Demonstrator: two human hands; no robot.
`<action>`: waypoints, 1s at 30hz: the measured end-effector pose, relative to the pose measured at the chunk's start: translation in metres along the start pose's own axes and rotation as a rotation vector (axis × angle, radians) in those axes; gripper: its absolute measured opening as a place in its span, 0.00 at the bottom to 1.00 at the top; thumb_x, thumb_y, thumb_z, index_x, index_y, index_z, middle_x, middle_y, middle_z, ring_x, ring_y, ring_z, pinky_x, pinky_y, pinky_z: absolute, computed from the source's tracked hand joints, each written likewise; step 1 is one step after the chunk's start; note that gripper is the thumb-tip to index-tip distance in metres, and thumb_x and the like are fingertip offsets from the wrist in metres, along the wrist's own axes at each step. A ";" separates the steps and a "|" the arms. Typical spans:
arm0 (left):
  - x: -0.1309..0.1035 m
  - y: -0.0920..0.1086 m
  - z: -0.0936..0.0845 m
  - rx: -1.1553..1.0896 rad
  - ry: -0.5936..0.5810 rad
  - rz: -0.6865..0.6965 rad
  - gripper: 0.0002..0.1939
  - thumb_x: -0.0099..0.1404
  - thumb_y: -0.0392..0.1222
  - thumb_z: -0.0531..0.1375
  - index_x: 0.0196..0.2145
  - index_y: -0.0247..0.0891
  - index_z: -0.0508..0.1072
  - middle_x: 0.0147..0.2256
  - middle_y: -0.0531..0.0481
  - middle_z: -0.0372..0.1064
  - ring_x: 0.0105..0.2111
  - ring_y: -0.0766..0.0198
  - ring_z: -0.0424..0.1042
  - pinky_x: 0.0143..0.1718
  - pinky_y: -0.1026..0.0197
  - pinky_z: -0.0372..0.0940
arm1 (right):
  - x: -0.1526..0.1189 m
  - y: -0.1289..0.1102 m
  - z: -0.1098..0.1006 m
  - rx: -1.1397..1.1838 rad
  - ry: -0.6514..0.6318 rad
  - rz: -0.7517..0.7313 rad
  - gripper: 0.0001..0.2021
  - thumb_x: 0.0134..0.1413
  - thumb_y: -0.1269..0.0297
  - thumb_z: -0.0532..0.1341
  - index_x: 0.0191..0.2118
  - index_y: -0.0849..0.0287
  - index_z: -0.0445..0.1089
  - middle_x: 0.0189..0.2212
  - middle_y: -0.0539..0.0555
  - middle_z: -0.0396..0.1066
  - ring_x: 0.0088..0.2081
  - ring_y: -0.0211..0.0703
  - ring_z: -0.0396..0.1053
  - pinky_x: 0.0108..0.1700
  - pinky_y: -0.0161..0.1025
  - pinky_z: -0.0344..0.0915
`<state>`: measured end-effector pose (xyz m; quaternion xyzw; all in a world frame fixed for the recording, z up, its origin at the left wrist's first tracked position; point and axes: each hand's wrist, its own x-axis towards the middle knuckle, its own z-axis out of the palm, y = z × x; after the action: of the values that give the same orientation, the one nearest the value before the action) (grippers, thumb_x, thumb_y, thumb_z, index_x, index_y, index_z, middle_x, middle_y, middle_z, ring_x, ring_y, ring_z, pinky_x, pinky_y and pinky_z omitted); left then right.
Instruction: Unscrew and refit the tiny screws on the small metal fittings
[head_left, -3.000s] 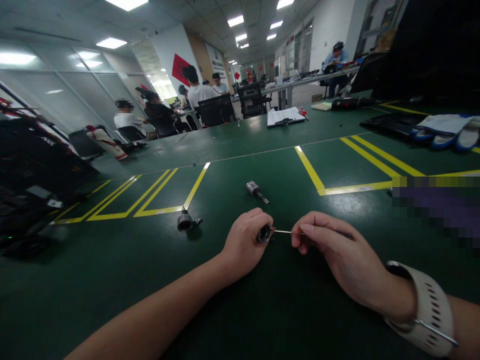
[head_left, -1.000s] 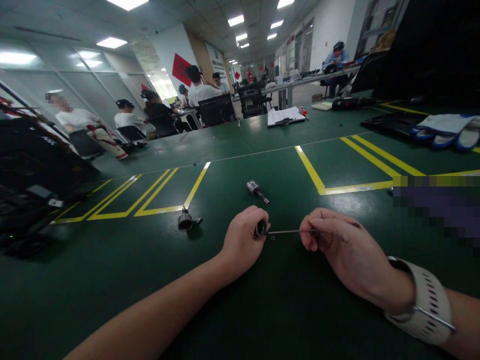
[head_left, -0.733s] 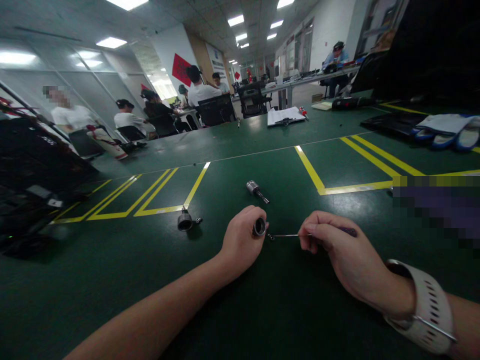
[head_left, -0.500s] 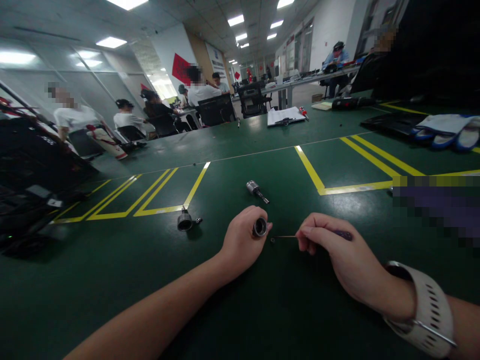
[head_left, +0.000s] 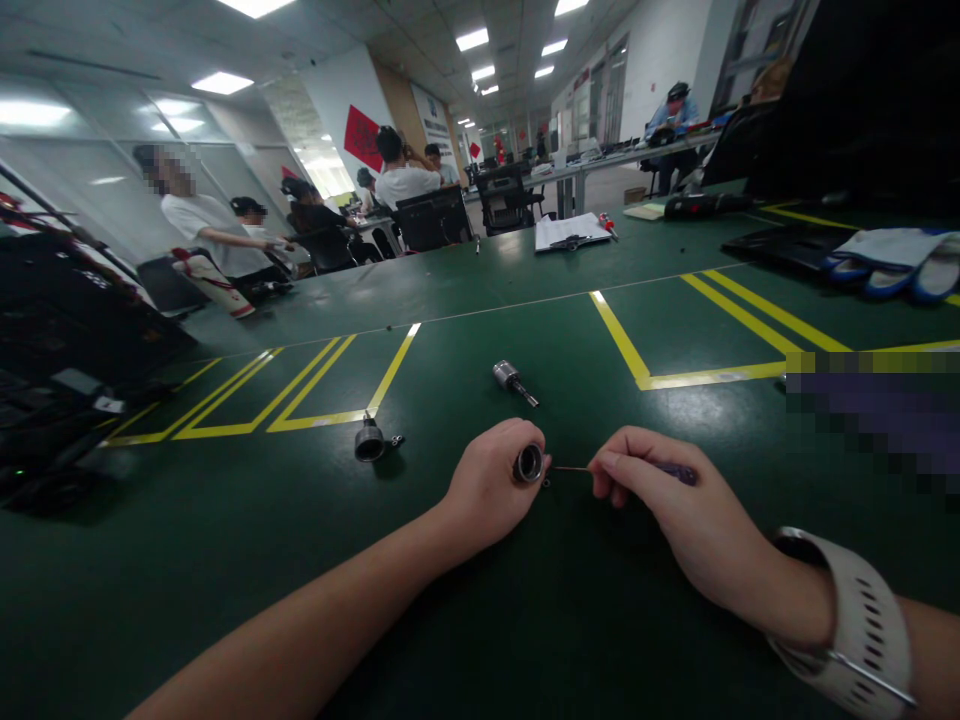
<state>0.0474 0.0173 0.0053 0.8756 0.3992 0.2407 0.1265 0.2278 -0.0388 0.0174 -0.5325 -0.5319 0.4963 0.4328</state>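
Note:
My left hand [head_left: 484,485] is wrapped round a hollow metal cylinder [head_left: 529,463], its open end facing me. In my right hand [head_left: 675,500] is a small screwdriver [head_left: 681,473] with a dark purplish handle. Its thin shaft points left, and the tip is close beside the left hand's fingers. A tiny ring [head_left: 546,483] lies on the table just below that tip. Beyond my left hand lies a metal cylindrical part with a narrow stem [head_left: 508,376]. To the left, a dark cup-shaped metal part [head_left: 368,442] has small pieces [head_left: 397,440] beside it.
Yellow tape marks the green table [head_left: 480,300]. Papers with a clip [head_left: 572,232] lie at the far edge. White and blue gloves [head_left: 896,262] rest on a dark flat object at right. Black equipment [head_left: 67,370] stands at left. Several people sit or stand beyond.
My left hand and its cylinder have shifted slightly right. The screwdriver has moved slightly left, its tip now nearer the left fingers. A person in the background at left has leaned rightward.

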 end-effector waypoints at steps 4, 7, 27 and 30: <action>0.000 0.000 0.000 -0.014 -0.009 -0.005 0.03 0.58 0.34 0.58 0.28 0.37 0.64 0.27 0.54 0.64 0.27 0.67 0.63 0.27 0.64 0.57 | 0.002 0.005 -0.001 0.070 0.078 -0.023 0.10 0.54 0.63 0.55 0.24 0.58 0.67 0.23 0.50 0.66 0.28 0.41 0.63 0.31 0.40 0.59; 0.000 -0.001 0.000 -0.046 0.030 -0.034 0.04 0.58 0.35 0.58 0.28 0.37 0.64 0.27 0.54 0.65 0.27 0.67 0.64 0.28 0.64 0.58 | 0.000 0.009 0.000 0.139 0.114 -0.097 0.09 0.55 0.61 0.56 0.28 0.57 0.68 0.27 0.50 0.67 0.31 0.42 0.64 0.33 0.41 0.60; 0.002 0.000 -0.002 -0.271 0.127 -0.063 0.12 0.54 0.36 0.62 0.31 0.38 0.60 0.31 0.54 0.62 0.29 0.68 0.62 0.28 0.65 0.60 | -0.014 -0.003 -0.001 0.001 -0.162 -0.305 0.08 0.60 0.61 0.53 0.33 0.56 0.67 0.29 0.51 0.66 0.32 0.41 0.64 0.32 0.39 0.62; 0.002 0.002 -0.003 -0.284 0.088 -0.096 0.10 0.55 0.36 0.62 0.32 0.37 0.62 0.30 0.54 0.64 0.27 0.69 0.63 0.27 0.66 0.59 | -0.014 -0.006 -0.001 -0.030 -0.184 -0.285 0.09 0.59 0.61 0.52 0.32 0.57 0.66 0.28 0.51 0.65 0.31 0.42 0.64 0.32 0.39 0.61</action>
<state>0.0484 0.0178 0.0091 0.8174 0.4079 0.3265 0.2428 0.2283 -0.0521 0.0243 -0.4104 -0.6468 0.4686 0.4401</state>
